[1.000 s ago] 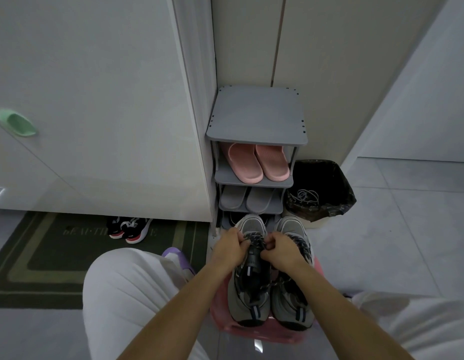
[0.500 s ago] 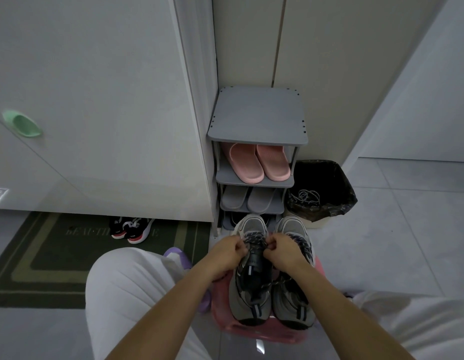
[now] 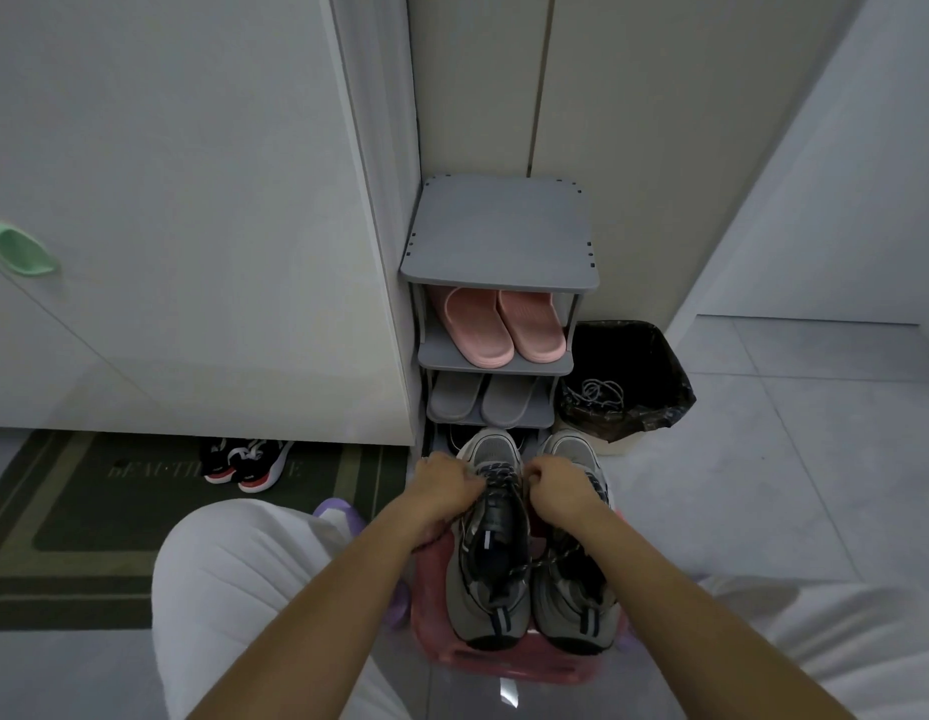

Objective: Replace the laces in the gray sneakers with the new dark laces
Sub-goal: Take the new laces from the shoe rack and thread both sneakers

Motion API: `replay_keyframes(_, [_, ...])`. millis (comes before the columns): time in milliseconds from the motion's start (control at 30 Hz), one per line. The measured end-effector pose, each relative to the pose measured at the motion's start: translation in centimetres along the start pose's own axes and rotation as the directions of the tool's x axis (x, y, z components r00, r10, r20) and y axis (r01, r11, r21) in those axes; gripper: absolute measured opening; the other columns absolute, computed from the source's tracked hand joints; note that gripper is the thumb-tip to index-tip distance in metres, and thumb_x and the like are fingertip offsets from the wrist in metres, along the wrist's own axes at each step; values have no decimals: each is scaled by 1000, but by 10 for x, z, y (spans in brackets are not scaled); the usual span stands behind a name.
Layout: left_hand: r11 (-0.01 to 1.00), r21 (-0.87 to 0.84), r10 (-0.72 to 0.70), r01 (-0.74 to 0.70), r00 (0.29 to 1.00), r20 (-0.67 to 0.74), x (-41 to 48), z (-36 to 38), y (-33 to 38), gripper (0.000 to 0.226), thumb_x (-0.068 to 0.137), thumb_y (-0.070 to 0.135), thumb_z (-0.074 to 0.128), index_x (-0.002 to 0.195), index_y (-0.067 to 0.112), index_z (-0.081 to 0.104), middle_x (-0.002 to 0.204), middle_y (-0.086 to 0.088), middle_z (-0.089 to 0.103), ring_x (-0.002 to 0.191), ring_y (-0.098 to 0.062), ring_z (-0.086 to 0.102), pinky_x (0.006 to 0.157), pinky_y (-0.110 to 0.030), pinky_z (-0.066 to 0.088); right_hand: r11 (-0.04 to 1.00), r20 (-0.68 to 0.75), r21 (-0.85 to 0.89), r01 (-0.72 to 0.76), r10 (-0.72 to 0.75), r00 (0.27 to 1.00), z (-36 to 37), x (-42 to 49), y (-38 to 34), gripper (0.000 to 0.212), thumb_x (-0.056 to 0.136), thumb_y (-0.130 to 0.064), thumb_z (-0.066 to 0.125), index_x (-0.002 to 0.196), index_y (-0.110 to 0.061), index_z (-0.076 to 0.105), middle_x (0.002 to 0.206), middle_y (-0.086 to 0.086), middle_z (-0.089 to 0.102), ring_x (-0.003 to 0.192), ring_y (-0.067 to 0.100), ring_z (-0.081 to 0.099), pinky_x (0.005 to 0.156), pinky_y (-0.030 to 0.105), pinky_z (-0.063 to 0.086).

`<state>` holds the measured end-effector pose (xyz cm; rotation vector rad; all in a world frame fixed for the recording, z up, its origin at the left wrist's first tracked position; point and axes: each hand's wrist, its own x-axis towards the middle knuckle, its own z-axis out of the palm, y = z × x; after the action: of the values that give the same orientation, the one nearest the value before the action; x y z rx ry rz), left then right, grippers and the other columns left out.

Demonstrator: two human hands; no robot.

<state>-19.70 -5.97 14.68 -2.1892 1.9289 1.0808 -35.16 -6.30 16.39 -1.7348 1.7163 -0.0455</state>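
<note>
Tiled entryway floor, lower centre of the frame: gray sneakers (image 3: 491, 589) stand side by side on a red stool (image 3: 504, 662), toes toward a gray shoe rack (image 3: 499, 226).
Both hands sit over the forefoot of the sneaker on the picture's left. The left hand (image 3: 447, 485) curls at its left edge and the right hand (image 3: 558, 488) at its right edge, each with fingers closed on the dark lace (image 3: 499, 478) crossing between them. Pink slippers (image 3: 504, 324) lie on the rack's second shelf. A black-lined bin (image 3: 654, 356) stands just right of the rack, and a doormat (image 3: 88, 511) lies at lower left.
</note>
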Motion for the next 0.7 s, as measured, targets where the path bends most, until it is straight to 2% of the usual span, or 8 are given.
replay_keyframes(67, [979,-202,-33,41,999,42,-1,-11,4,36,94,29,43,65,10,51,74,-11,53,75,-23,52,67,-30,37,999,-13,28,42,-42,999,-5,2,-6,31,91,-3,44,117,-6,60,118,12,61,111,29,56,86,28,43])
replay_keyframes(133, [919,-393,-9,24,999,42,-3,-23,11,30,93,26,47,66,13,47,67,-4,44,62,-15,42,58,-28,29,991,29,40,126,-127,991,-8,6,-13,35,90,-6,49,124,-11,57,123,8,60,114,24,55,91,27,42])
replay_keyframes(200, [863,-506,16,-15,1000,-3,-4,-36,17,27,92,26,47,69,13,46,67,-4,43,62,-15,39,59,-29,27,978,73,82,190,-196,978,-9,9,-23,29,87,-10,57,115,-11,63,112,8,64,105,23,59,84,26,43])
replay_keyframes(267, [820,-570,33,-55,998,-49,-6,-50,23,29,95,30,46,70,14,49,68,-3,45,61,-15,40,57,-29,27,978,88,116,174,-185,979,-14,11,-33,13,88,-16,59,85,-4,63,82,8,59,81,22,56,69,26,39])
replay_keyframes(367, [744,-661,36,-100,993,-110,-4,-68,26,34,97,32,45,68,17,56,79,-3,57,72,-14,49,63,-28,34,963,64,252,100,-119,991,-26,16,-45,29,90,-19,56,65,-9,47,63,4,44,58,16,42,57,27,32])
replay_keyframes(533, [509,-857,72,-82,996,-53,-8,-80,19,24,96,29,53,76,16,58,71,1,59,64,-9,53,57,-21,34,770,3,638,32,-44,999,-52,15,-63,17,86,-18,60,70,-12,61,67,1,53,64,11,48,62,24,39])
replay_keyframes(600, [489,-869,97,-78,995,-35,-10,-76,13,21,96,24,53,77,16,58,73,2,59,67,-9,55,57,-19,36,692,7,721,-3,-3,1000,-56,17,-65,17,86,-22,63,73,-12,63,72,2,59,69,14,54,67,25,43])
replay_keyframes(700, [502,-864,76,-37,997,2,-10,-64,4,13,96,14,51,86,13,60,77,0,58,70,-10,54,51,-13,42,634,-27,772,-42,99,995,-58,23,-62,21,87,-21,61,68,-14,59,70,5,55,66,18,46,56,23,32])
